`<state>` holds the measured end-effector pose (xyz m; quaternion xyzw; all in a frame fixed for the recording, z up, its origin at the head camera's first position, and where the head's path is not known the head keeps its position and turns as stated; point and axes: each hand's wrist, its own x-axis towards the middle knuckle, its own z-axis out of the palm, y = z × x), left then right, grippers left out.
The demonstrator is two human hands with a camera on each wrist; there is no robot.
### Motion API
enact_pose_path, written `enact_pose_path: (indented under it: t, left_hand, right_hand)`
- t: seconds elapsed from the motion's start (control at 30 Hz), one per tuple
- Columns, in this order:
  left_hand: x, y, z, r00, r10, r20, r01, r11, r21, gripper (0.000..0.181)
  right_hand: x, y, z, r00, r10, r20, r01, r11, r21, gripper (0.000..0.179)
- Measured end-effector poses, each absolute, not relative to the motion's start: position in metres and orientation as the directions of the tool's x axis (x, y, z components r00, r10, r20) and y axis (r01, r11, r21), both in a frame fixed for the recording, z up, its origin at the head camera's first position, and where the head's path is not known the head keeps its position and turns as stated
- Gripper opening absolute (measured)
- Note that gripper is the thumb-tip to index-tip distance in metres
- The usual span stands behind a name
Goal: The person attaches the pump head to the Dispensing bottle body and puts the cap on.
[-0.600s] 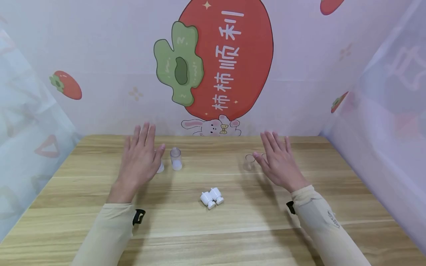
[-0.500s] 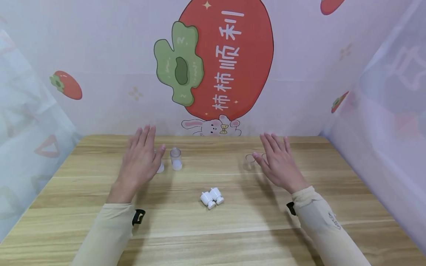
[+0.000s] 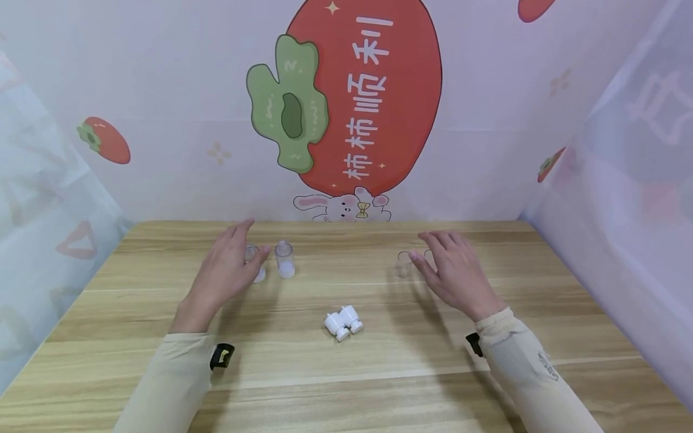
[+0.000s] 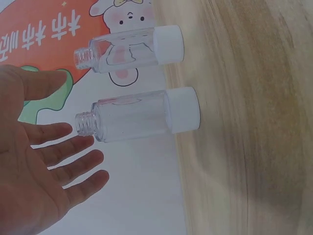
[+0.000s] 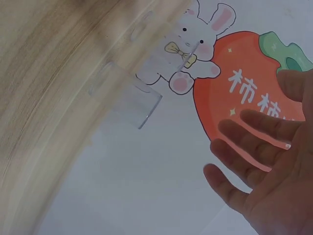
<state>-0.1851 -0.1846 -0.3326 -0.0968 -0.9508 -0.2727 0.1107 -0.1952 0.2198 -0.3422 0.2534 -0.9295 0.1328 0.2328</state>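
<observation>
Bottles first: where do they stand?

Two, a near clear bottle [image 4: 133, 116] and a far clear bottle [image 4: 128, 50], upright side by side towards the back of the counter [image 3: 303, 385], on the left. Each has a threaded neck at the top and a white base.

And the left hand [image 3: 223, 273]?

Just beside them, partly in front of the near one in the head view. Its fingers are loosely spread, the thumb well away from them, and it grips nothing. Whether a fingertip touches the neck, I cannot tell.

What about the right hand [image 3: 456, 273]?

Also spread, fingers slightly bent and apart, with nothing in its grasp. It is near two see-through cups, one [image 5: 137, 103] plain in the right wrist view, the other fainter behind it. In the head view the hand partly covers them.

Anything between the hands?

Two white pump tops [image 3: 337, 325] lie on their sides, close together, nearer the person than the bottles and cups. Behind everything hangs a pale backdrop [image 3: 178, 174] with a big red fruit print [image 3: 411, 90].
</observation>
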Motion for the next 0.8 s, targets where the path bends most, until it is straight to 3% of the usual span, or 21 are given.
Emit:
enact_pose_path:
  t: [0.3,0.8]
  left_hand:
    - [-0.189,-0.19,-0.341,-0.97,0.068,0.234,0.191,0.808,0.557,0.064]
    - [-0.192,-0.195,-0.348,-0.991,0.04,0.127,0.118,0.711,0.693,0.058]
  right_hand:
    - [-0.194,0.217,-0.342,-0.745,-0.413,0.525,-0.543,0.831,-0.117,0.035]
    - [-0.183,0.21,-0.337,-0.765,-0.454,0.457,-0.564,0.815,-0.133,0.029]
